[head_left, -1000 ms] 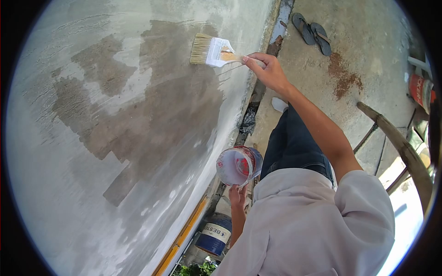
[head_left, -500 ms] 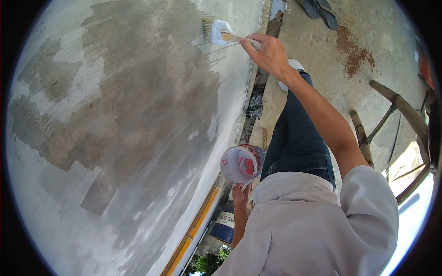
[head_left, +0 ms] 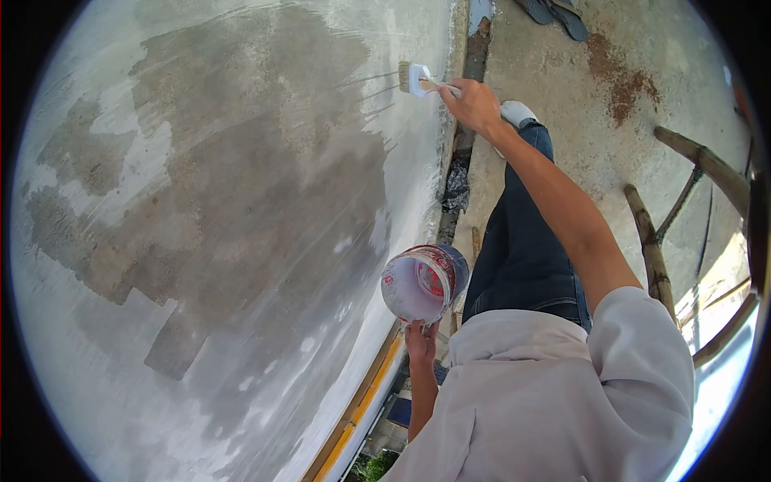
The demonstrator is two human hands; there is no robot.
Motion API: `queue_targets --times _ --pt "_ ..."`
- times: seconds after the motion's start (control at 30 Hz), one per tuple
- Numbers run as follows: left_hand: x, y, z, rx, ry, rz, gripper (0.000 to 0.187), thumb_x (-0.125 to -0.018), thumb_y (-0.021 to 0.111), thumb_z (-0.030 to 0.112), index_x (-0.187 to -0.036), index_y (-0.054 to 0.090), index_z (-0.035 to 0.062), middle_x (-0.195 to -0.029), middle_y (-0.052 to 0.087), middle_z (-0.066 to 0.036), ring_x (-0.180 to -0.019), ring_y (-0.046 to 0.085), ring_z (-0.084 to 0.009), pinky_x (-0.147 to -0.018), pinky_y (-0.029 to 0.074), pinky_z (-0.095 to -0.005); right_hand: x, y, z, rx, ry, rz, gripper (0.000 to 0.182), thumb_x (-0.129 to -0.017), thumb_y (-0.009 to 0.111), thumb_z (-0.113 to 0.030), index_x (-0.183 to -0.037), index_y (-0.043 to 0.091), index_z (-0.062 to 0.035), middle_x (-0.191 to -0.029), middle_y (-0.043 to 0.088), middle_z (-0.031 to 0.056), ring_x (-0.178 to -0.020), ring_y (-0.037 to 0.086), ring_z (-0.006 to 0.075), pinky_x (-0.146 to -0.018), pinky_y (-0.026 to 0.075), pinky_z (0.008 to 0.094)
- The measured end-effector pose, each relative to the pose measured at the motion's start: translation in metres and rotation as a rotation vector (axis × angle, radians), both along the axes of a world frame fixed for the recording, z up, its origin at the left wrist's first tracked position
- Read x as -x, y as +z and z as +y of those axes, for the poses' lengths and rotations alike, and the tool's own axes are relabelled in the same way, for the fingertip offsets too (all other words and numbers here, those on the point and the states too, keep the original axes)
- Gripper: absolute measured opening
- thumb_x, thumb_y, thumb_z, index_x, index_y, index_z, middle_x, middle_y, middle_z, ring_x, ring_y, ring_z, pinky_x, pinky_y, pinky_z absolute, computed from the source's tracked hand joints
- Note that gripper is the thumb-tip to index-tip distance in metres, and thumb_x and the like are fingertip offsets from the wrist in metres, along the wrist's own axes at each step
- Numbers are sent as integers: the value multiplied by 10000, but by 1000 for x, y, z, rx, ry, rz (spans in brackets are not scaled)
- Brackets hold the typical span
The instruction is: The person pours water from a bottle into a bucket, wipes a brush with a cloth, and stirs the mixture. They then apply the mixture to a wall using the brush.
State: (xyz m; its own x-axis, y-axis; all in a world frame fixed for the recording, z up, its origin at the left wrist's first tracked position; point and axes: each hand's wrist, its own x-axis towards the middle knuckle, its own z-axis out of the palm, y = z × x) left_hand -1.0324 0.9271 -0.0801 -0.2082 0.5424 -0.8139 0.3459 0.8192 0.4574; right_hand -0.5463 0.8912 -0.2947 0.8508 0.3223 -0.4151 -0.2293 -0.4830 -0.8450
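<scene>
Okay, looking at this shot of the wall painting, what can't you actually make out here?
Head view, the only one:
- Paint level in the paint can: only its white-coated inside shows.
- Left hand: its grip on the can's underside is hidden by the can.
- Paintbrush: too small to tell whether its bristles touch the wall; the right hand covers its handle.
- Sandals: cut off by the top edge.
- Wooden ladder: runs out past the right edge.

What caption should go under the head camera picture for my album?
The right hand presses a paintbrush against a grey wall while the left hand holds a paint bucket.
</scene>
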Motion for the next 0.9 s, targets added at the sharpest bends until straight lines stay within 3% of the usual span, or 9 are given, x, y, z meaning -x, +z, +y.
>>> queue_targets --times 0.07,0.17,0.33,0.47,0.6,0.77,0.9 --pt "-6 3 1 8 -22 -52 411 -892 560 21 -1265 391 -9 -1303 489 -150 -1183 560 -317 -1012 545 -488 -1 -15 0 93 -45 37 445 -907 606 -469 -1076 759 -87 -694 684 192 -709 702 350 -698 560 424" --pt "-10 1 0 9 -33 -67 399 -892 564 20 -1254 395 0 -1304 490 -154 -1185 565 -327 -1018 537 -487 -7 37 3 -7 16 50 413 -912 616 -433 -1074 760 -82 -686 682 188 -674 692 340 -660 549 420" --pt "-4 -2 -3 8 -41 -15 389 -892 561 17 -1242 393 -14 -1296 490 -165 -1168 570 -340 -1023 534 -486 7 136 -4 -215 67 -11 339 -933 663 -362 -1038 761 -55 -657 671 134 -532 590 205 -543 470 330" --pt "10 -10 -4 23 -26 -17 370 -882 555 8 -1212 393 -38 -1281 493 -181 -1157 570 -336 -1031 531 -494 25 134 -5 -593 114 -19 353 -941 676 -365 -1022 756 -30 -703 684 104 -529 531 124 -511 431 306" --pt "10 -6 -8 34 -27 -19 394 -859 545 -8 -1226 406 -53 -1275 503 -176 -1176 560 -313 -1045 523 -499 18 83 4 -468 125 71 352 -918 689 -397 -1024 768 -70 -634 634 117 -538 539 167 -522 438 338" --pt "26 -4 -13 43 16 -23 499 -865 537 5 -1343 403 -41 -1329 494 -148 -1221 530 -290 -1066 505 -494 2 -5 0 -171 -6 34 430 -915 636 -480 -1059 764 -96 -721 691 169 -640 656 288 -631 521 404" --pt "32 -6 -14 28 -5 -8 511 -879 540 18 -1366 393 -35 -1359 480 -165 -1262 507 -311 -1082 491 -498 -1 -15 7 97 -41 77 473 -927 576 -512 -1079 759 -104 -812 719 210 -768 701 374 -722 553 439"
